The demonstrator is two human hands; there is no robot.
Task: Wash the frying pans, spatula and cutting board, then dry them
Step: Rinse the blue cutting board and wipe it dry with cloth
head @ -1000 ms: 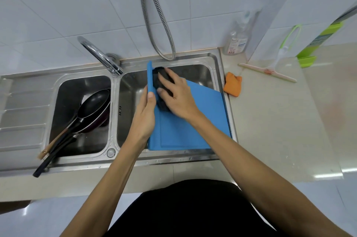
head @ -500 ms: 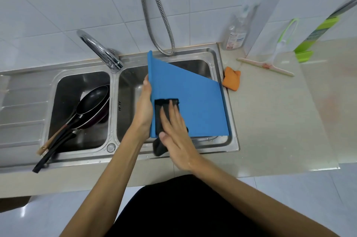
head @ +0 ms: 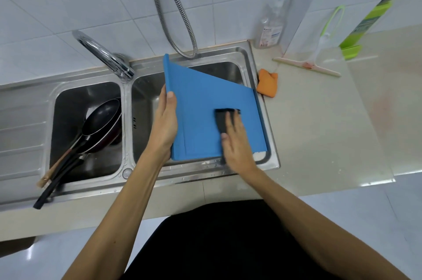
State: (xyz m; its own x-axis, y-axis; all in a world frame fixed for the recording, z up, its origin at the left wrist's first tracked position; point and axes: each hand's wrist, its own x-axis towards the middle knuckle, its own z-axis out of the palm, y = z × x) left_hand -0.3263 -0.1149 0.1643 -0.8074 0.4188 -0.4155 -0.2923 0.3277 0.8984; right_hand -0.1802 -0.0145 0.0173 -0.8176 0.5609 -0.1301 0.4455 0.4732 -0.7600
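matt blue cutting board (head: 201, 106), shiny steel sink (head: 269, 142)

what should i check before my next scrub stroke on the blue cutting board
1. Blue plastic cutting board steadied: ok, left hand grips its left edge.
2. Black scrubbing pad in contact: ok, right hand presses it flat on the board's face.
3. Board over the steel right sink basin: ok, tilted above it.
4. Soap on the board: cannot tell.
5. Black frying pans clear of the stroke: ok, stacked in the left basin.
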